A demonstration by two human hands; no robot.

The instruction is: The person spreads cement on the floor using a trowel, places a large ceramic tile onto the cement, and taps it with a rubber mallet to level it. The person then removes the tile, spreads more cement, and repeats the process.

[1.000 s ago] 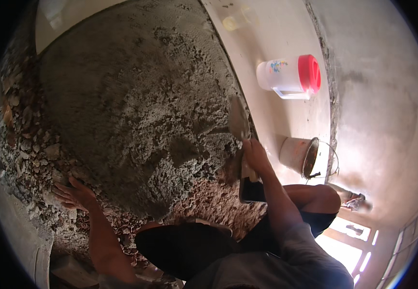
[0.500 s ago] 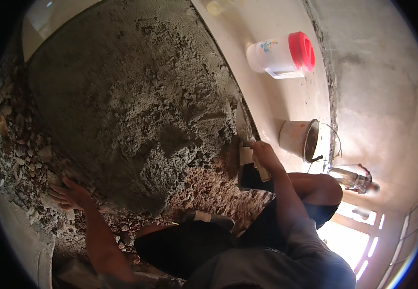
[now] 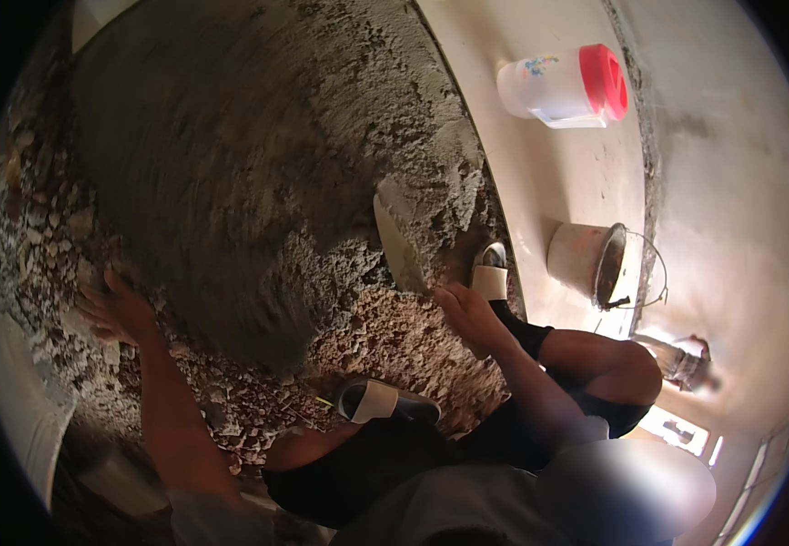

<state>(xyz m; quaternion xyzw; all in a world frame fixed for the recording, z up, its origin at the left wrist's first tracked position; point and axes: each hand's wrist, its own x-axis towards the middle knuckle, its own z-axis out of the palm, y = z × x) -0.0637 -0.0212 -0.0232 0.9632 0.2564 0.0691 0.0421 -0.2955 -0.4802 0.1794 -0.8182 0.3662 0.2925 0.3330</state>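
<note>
Trowel spreading mortar over a rubble bed, person crouched at its edge.

The right hand (image 3: 469, 314) is clenched on the handle of the trowel (image 3: 401, 244), whose blade lies tilted on the mortar (image 3: 258, 173) at about 1 o'clock from that hand. The left hand (image 3: 114, 308) rests flat and spread on rubble (image 3: 35, 246) at 9 o'clock, holding nothing. In my judgement, good work here needs a low blade angle and even strokes drawn toward the bare rubble (image 3: 394, 341) near the feet. Two sandals (image 3: 385, 400) stand on that unfilled patch and obstruct it. A jug (image 3: 563, 86) at 1 o'clock and a bucket (image 3: 595, 264) at 3 o'clock sit clear, on the floor (image 3: 540, 182).
</note>
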